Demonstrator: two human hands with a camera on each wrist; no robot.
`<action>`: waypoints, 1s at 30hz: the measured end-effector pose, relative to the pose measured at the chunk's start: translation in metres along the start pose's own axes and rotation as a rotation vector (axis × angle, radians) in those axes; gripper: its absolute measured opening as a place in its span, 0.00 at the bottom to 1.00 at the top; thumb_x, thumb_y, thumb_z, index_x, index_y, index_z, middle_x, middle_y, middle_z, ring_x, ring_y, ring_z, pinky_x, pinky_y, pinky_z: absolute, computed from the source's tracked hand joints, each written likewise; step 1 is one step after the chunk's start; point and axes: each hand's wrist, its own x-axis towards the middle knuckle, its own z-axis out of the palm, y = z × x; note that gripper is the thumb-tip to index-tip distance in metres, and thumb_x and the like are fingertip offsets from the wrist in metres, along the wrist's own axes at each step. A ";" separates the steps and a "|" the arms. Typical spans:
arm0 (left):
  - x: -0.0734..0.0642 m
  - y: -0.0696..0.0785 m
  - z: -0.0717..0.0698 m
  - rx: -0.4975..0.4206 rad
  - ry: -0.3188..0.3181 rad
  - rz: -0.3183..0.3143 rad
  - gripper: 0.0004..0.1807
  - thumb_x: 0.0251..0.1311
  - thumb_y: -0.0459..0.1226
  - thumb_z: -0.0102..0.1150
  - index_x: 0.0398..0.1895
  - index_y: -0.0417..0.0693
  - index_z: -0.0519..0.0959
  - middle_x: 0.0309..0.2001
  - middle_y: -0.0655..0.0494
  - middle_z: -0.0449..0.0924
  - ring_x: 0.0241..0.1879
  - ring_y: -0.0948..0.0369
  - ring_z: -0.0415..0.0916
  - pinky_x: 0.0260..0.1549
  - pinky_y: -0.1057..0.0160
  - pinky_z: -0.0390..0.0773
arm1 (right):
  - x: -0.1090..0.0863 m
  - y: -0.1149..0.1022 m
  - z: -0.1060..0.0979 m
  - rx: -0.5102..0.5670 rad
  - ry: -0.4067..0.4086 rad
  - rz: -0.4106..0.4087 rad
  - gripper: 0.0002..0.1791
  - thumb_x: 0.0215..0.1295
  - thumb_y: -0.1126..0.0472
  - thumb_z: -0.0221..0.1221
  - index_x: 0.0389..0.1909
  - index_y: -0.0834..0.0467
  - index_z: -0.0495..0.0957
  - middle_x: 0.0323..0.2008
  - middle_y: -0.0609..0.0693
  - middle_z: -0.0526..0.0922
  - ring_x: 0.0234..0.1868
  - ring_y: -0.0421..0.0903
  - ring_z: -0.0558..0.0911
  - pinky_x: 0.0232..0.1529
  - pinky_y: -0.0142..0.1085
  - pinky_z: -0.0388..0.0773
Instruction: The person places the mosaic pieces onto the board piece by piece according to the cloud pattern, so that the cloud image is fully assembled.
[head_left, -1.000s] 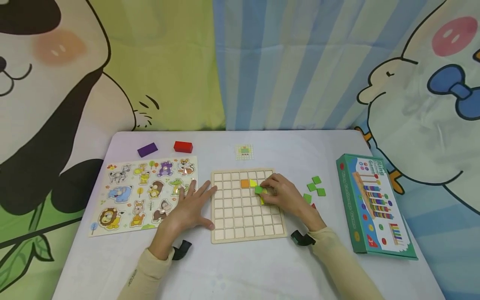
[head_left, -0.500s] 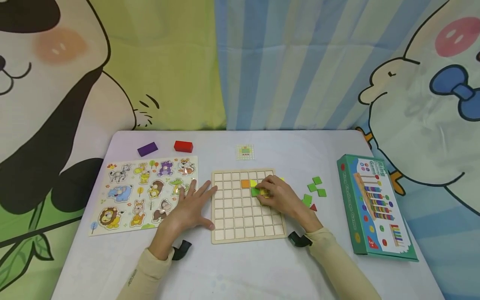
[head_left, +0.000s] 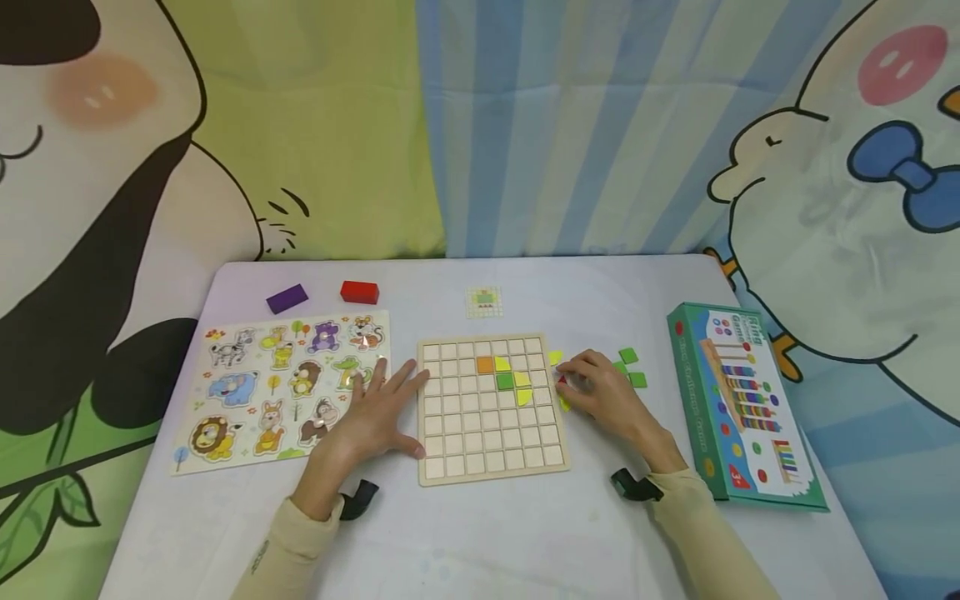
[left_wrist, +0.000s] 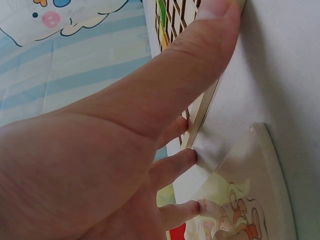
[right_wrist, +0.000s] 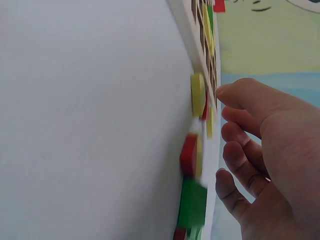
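Head view: the left hand [head_left: 371, 421], fingers spread and grasping nothing, touches the left edge of the board [head_left: 489, 443], which lies on the counter [head_left: 480, 546]. The grid bears an orange tile [head_left: 485, 365], a green tile [head_left: 505, 382] and yellow pieces [head_left: 523, 397]. The right hand [head_left: 603, 398], fingers loosely bent with nothing visibly grasped, is just beside the right edge, near a red block [right_wrist: 189, 156]. Loose tiles [head_left: 627, 356], green, lie between this hand and the box [head_left: 750, 408].

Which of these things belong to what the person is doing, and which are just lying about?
Part of the job, it seems:
wooden grid board
colored pieces on it
loose green tiles beside it
patterned card behind it, perhaps a guide

Just lying about, probably:
animal puzzle
purple block
red block
green box
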 end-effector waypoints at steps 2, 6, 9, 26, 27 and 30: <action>-0.001 0.000 0.000 -0.001 0.002 0.001 0.65 0.35 0.48 0.84 0.80 0.51 0.57 0.82 0.44 0.46 0.79 0.32 0.29 0.70 0.23 0.29 | -0.007 0.005 -0.005 -0.009 0.011 0.030 0.15 0.62 0.58 0.70 0.49 0.57 0.85 0.46 0.49 0.81 0.43 0.46 0.77 0.41 0.41 0.80; -0.001 -0.001 0.001 -0.002 0.007 0.002 0.65 0.35 0.48 0.84 0.80 0.51 0.57 0.82 0.44 0.46 0.79 0.32 0.30 0.70 0.23 0.30 | -0.019 0.016 -0.015 -0.014 0.043 0.074 0.15 0.61 0.58 0.71 0.49 0.56 0.86 0.45 0.49 0.81 0.40 0.45 0.77 0.38 0.40 0.79; -0.001 0.000 0.001 0.000 0.008 0.001 0.65 0.35 0.48 0.84 0.80 0.51 0.57 0.82 0.44 0.46 0.79 0.32 0.30 0.70 0.23 0.30 | -0.028 0.022 -0.021 -0.045 0.068 0.097 0.15 0.61 0.58 0.71 0.48 0.55 0.86 0.45 0.48 0.81 0.39 0.45 0.79 0.39 0.40 0.79; -0.001 -0.001 0.000 0.005 0.016 0.022 0.65 0.34 0.49 0.84 0.80 0.50 0.58 0.82 0.43 0.47 0.79 0.31 0.31 0.69 0.22 0.30 | -0.059 0.040 -0.037 -0.101 0.075 0.188 0.17 0.61 0.56 0.71 0.50 0.55 0.86 0.46 0.50 0.80 0.41 0.42 0.76 0.40 0.37 0.78; -0.001 -0.001 0.000 0.004 0.017 0.024 0.65 0.34 0.49 0.84 0.80 0.50 0.58 0.82 0.42 0.47 0.79 0.31 0.31 0.69 0.22 0.30 | -0.060 0.039 -0.038 -0.101 0.074 0.188 0.16 0.61 0.56 0.70 0.50 0.55 0.86 0.46 0.50 0.80 0.41 0.42 0.76 0.40 0.37 0.78; 0.000 -0.001 0.000 0.008 0.019 0.027 0.65 0.34 0.49 0.84 0.80 0.50 0.58 0.82 0.42 0.47 0.79 0.31 0.31 0.69 0.22 0.30 | -0.061 0.039 -0.039 -0.096 0.075 0.180 0.15 0.61 0.57 0.70 0.49 0.55 0.86 0.45 0.50 0.80 0.40 0.42 0.76 0.39 0.36 0.78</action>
